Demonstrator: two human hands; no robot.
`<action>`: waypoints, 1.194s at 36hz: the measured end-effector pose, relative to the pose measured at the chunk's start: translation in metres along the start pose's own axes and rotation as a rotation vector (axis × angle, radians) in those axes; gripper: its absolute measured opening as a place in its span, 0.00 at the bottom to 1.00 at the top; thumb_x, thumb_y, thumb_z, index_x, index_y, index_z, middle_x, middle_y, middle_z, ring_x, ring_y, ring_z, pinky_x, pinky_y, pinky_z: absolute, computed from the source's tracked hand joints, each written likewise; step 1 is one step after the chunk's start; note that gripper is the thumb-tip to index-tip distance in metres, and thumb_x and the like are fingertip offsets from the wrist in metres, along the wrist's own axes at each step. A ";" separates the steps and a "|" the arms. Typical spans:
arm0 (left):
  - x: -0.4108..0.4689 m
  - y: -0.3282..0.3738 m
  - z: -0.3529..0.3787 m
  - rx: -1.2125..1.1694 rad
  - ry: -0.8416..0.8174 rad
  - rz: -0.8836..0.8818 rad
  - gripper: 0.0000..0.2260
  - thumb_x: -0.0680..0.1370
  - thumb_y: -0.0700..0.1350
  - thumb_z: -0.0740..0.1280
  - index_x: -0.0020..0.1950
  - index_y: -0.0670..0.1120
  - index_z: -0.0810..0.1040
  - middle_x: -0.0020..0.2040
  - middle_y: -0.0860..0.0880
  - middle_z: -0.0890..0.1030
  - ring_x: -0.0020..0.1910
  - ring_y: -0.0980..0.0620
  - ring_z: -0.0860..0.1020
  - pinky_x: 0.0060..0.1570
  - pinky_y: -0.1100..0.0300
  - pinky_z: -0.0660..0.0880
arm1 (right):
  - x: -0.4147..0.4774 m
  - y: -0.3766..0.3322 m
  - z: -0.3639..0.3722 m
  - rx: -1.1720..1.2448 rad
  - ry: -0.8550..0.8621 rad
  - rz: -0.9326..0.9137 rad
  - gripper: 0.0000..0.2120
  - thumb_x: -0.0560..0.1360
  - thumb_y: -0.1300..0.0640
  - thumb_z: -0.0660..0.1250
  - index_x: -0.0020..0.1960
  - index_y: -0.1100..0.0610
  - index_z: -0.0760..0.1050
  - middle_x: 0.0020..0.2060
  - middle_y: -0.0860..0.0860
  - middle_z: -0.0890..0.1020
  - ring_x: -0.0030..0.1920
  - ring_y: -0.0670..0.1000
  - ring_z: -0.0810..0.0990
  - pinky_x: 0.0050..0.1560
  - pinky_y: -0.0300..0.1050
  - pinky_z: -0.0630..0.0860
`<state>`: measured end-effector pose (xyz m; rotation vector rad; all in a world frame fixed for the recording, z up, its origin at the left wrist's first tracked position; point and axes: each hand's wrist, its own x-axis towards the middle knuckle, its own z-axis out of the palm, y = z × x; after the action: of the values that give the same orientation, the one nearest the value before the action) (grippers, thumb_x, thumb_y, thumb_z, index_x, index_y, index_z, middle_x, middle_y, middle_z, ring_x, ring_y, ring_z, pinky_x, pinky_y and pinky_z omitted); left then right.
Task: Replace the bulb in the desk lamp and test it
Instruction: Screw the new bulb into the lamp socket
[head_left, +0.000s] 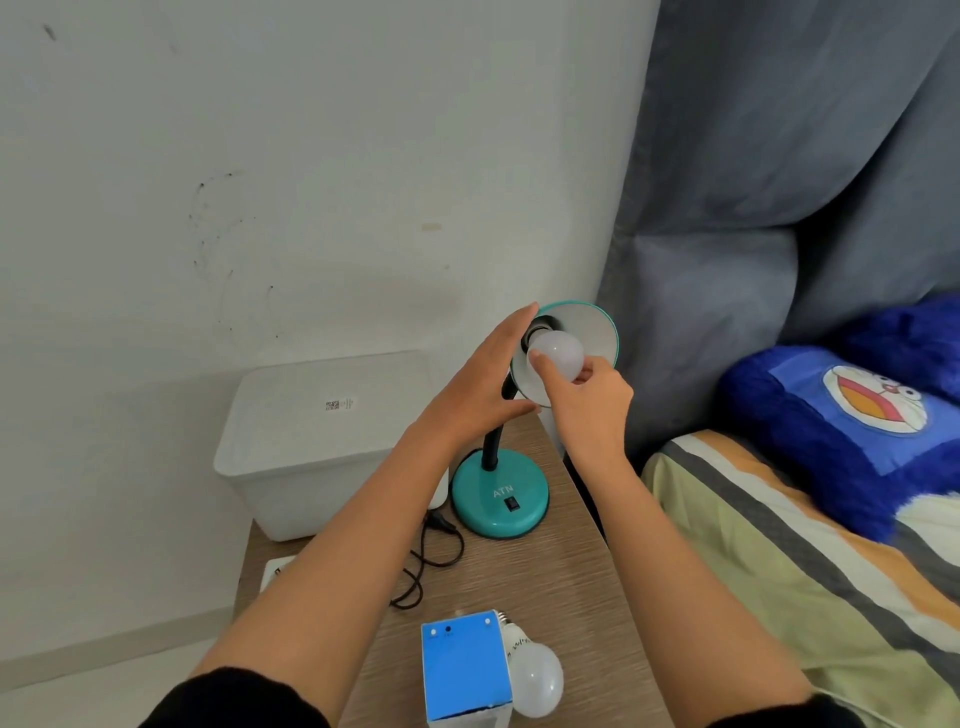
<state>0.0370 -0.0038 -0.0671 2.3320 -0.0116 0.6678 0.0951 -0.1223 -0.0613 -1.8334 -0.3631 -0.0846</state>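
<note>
Wooden table (545, 587) — right hand (587, 400) fingers pinch bulb (557, 355) in lamp shade (597, 338); left hand (483, 384) splayed flat behind shade.

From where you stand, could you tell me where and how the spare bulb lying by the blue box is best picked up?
Grip the spare bulb by its round white globe, coming from above and the right. It lies on its side with the screw base pointing away, and the blue box blocks its left flank.
</note>
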 end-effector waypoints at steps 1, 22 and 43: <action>0.000 0.001 0.000 0.009 -0.001 0.004 0.43 0.70 0.44 0.75 0.76 0.49 0.51 0.73 0.56 0.58 0.68 0.69 0.55 0.64 0.79 0.52 | 0.000 0.000 0.000 -0.001 -0.002 0.001 0.17 0.68 0.44 0.71 0.45 0.56 0.72 0.38 0.48 0.77 0.35 0.40 0.74 0.27 0.25 0.69; -0.024 0.032 -0.049 0.390 -0.106 -0.130 0.34 0.79 0.52 0.63 0.77 0.52 0.44 0.78 0.52 0.46 0.76 0.55 0.45 0.71 0.56 0.52 | -0.030 -0.036 -0.031 -0.303 -0.282 -0.190 0.31 0.80 0.48 0.54 0.76 0.61 0.47 0.76 0.57 0.52 0.76 0.55 0.50 0.74 0.49 0.51; -0.152 -0.065 -0.172 0.510 0.016 -0.752 0.32 0.80 0.60 0.47 0.76 0.45 0.39 0.77 0.48 0.38 0.75 0.52 0.37 0.72 0.56 0.38 | -0.055 -0.027 0.108 -0.685 -0.568 -0.536 0.30 0.81 0.48 0.44 0.74 0.63 0.36 0.76 0.57 0.40 0.76 0.52 0.39 0.74 0.44 0.38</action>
<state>-0.1619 0.1280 -0.0718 2.5195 1.0961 0.3162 0.0213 -0.0242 -0.0809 -2.3656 -1.3568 -0.0575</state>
